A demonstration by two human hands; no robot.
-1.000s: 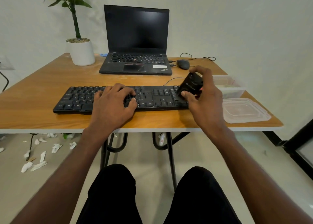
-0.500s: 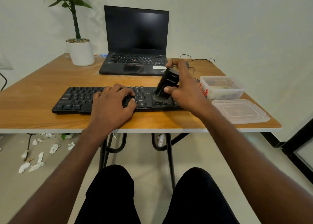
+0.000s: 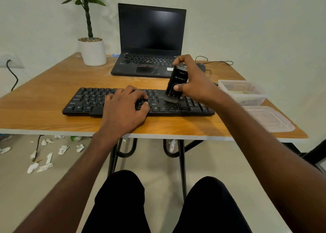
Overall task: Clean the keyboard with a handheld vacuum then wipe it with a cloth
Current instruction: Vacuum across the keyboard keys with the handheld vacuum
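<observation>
A black keyboard (image 3: 88,100) lies across the near half of the wooden table (image 3: 53,84). My right hand (image 3: 195,81) grips a black handheld vacuum (image 3: 177,82) almost upright, with its brush nozzle down on the keys right of the keyboard's middle. My left hand (image 3: 123,107) rests on the middle of the keyboard with its fingers curled over the keys, holding it steady. No cloth can be made out for certain; something lies inside the clear tub.
An open black laptop (image 3: 151,39) stands behind the keyboard, with a white potted plant (image 3: 92,51) to its left and a mouse (image 3: 201,66) to its right. A clear tub (image 3: 242,91) and its lid (image 3: 268,118) sit at the table's right edge. Paper scraps (image 3: 45,162) litter the floor.
My right hand has carried the vacuum from the keyboard's right end leftward toward the middle and tipped it upright. My left hand has stayed on the keys.
</observation>
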